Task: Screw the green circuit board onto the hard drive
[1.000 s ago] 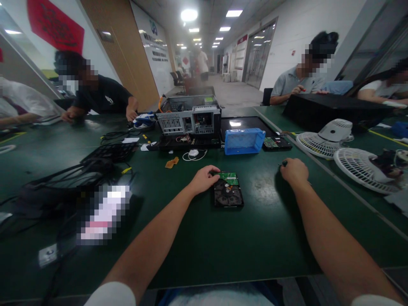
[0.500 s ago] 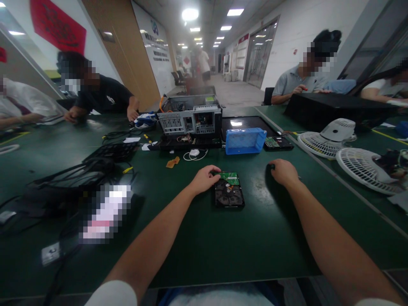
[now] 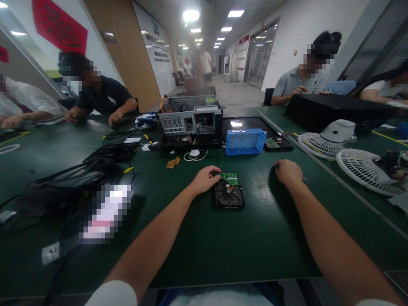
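A hard drive (image 3: 229, 197) lies flat on the green table with its circuit board face up. My left hand (image 3: 205, 179) grips its far left corner, thumb on top and fingers curled at the edge. To the right, apart from the drive, my right hand (image 3: 289, 172) is closed around what looks like a small screwdriver (image 3: 276, 165). Its dark end pokes out at the left of the fist and a thin shaft shows on the right; most of it is hidden by the fingers.
Beyond the drive stand a blue plastic bin (image 3: 245, 142) and an opened computer case (image 3: 191, 117). A second circuit-board drive (image 3: 279, 143) sits beside the bin. White fan parts (image 3: 318, 142) are at right, black cables and plastic parts (image 3: 70, 182) at left. Co-workers sit across the table.
My right hand has shifted slightly right, away from the drive, with more of the thin shaft showing. My left hand and the drive stay put. A co-worker's hand at left has moved leftward.
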Available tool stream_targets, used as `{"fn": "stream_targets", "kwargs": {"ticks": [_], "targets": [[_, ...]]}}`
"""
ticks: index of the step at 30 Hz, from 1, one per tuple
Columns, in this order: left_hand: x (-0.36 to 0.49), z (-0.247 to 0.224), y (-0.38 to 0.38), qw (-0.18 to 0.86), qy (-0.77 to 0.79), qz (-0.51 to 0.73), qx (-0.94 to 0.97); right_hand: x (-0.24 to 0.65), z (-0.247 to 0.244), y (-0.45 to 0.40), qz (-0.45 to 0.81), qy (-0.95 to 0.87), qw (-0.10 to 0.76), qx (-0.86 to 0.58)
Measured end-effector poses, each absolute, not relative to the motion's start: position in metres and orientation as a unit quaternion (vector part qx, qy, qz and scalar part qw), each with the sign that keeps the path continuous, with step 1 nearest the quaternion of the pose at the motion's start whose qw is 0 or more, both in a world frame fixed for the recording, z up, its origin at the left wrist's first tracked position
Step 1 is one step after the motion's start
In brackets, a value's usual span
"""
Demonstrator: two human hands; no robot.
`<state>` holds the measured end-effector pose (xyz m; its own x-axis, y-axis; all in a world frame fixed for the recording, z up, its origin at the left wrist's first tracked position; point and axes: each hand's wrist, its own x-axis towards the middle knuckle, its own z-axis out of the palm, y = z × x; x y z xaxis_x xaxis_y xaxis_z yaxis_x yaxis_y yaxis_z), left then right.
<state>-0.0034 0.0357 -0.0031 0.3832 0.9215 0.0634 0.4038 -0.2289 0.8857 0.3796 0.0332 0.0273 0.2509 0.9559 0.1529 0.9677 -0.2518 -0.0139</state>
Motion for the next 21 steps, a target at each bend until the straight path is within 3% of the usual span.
{"fn": "stream_targets", "kwargs": {"ticks": [15,21], "targets": [[-0.005,-0.001,0.035,0.423,0.455,0.306,0.721,0.380,0.029,0.034,-0.038,-0.569,0.046,-0.820],[-0.004,-0.001,0.034,0.418,0.452,0.310,0.725,0.335,0.045,0.022,-0.006,-0.740,0.129,-0.660]]}}
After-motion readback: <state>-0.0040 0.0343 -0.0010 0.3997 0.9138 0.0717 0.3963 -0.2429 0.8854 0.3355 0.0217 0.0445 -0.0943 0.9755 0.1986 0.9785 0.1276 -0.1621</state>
